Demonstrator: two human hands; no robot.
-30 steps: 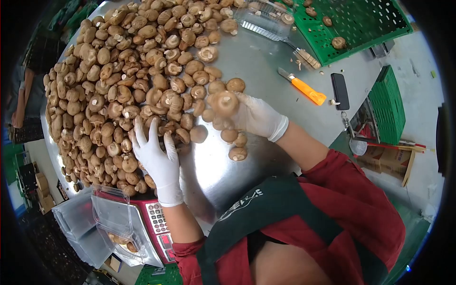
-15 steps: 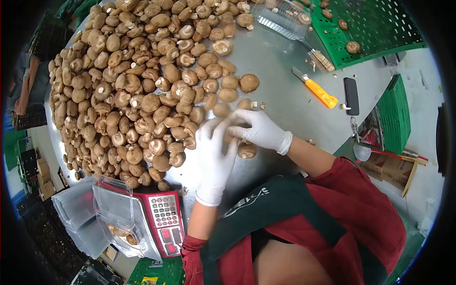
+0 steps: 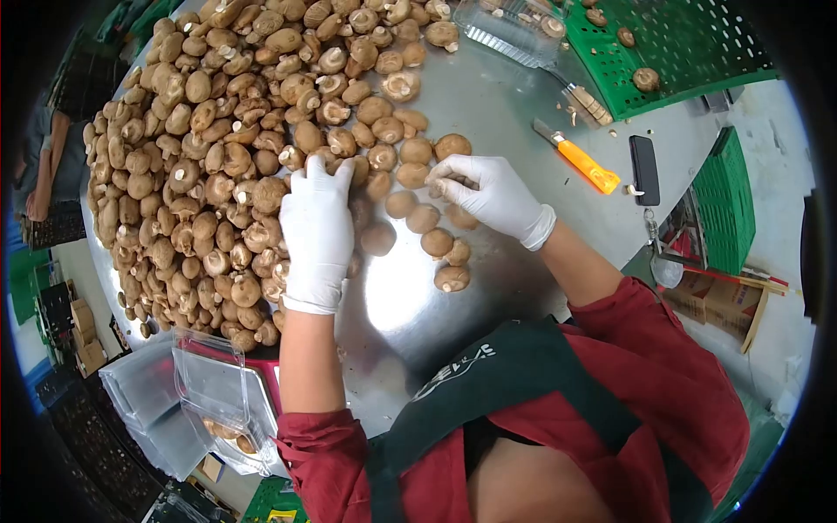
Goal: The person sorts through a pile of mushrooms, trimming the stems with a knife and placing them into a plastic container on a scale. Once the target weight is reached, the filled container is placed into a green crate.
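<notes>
My left hand (image 3: pixel 318 231), in a white glove, reaches over the near right edge of a big heap of brown mushrooms (image 3: pixel 200 157). Its fingers are stretched out and apart, their tips among the caps. Beside its thumb side, a blurred mushroom (image 3: pixel 377 238) lies on the metal table. My right hand (image 3: pixel 493 199), also gloved, is closed in a pinch. Brown cap shows between its thumb and fingers, partly hidden. Just below and left of it, several loose mushrooms (image 3: pixel 424 218) form a rough line, cap side up.
On the metal table (image 3: pixel 523 270) lie an orange utility knife (image 3: pixel 586 166), a black phone (image 3: pixel 644 170) and a brush-like tool (image 3: pixel 586 103). A green crate (image 3: pixel 671 52) stands far right, beside a clear plastic box (image 3: pixel 514 35). A scale holding a clear tub (image 3: pixel 227 392) sits near left.
My left hand has moved left and away from me, from beside the right hand to the heap. My right hand has shifted slightly right and farther out. More loose mushrooms now show between them.
</notes>
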